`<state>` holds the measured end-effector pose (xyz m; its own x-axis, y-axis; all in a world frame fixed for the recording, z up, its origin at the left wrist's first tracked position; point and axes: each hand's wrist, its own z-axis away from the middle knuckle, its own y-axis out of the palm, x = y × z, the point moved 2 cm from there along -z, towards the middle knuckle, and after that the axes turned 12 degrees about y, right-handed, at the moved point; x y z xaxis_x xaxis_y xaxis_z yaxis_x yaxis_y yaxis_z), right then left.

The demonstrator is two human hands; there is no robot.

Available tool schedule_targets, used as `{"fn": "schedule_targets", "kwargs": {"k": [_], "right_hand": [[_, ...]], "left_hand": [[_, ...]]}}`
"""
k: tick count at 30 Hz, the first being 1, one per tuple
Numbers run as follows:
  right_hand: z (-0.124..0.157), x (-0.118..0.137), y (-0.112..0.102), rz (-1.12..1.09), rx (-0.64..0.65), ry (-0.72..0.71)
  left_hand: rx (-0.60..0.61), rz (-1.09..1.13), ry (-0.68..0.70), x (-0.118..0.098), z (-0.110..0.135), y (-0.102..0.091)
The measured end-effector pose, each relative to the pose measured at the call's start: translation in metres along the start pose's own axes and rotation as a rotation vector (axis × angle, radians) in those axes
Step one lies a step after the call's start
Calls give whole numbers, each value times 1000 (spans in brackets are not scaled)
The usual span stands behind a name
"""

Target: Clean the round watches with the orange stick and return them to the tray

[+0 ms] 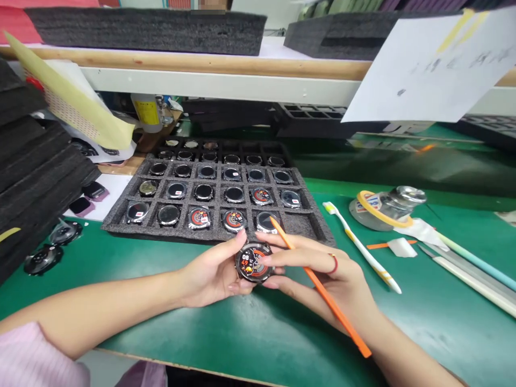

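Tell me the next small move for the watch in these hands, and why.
Probably lower the watch, held between the left hand and the right hand with its orange stick, into the front-right slot of the grey foam tray. That slot looks empty, the slots beside it hold watches, and it lies just beyond the hands.

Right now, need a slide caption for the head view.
Left hand holds a round smartwatch, right hand touches it while gripping an orange stick, foam tray of watches behind.
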<state>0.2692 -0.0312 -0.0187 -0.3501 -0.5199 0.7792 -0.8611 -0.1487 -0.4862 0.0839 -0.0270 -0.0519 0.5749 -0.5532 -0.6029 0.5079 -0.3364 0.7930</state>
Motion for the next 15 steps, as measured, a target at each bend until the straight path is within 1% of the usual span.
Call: {"fn": "schedule_targets", "kwargs": {"k": [4,7,9,11,14,15], "right_hand": [[-5,0,3,-79,10,61],[-4,3,7,-106,-58,79],[-1,3,7,-173,-162,127],[2,1,4,-264,-317,195],[4,-7,-6,-352,-575,286],[4,-9,-9,-369,-631,315]], "left_hand": [[-58,-24,-6,3,0,3],[-63,4,-28,6,-1,5],[-39,12,-37,7,-1,5],[-22,-6,-57,7,1,4],[-32,-14,-84,5,4,2],[-33,-5,-85,4,5,2]]}}
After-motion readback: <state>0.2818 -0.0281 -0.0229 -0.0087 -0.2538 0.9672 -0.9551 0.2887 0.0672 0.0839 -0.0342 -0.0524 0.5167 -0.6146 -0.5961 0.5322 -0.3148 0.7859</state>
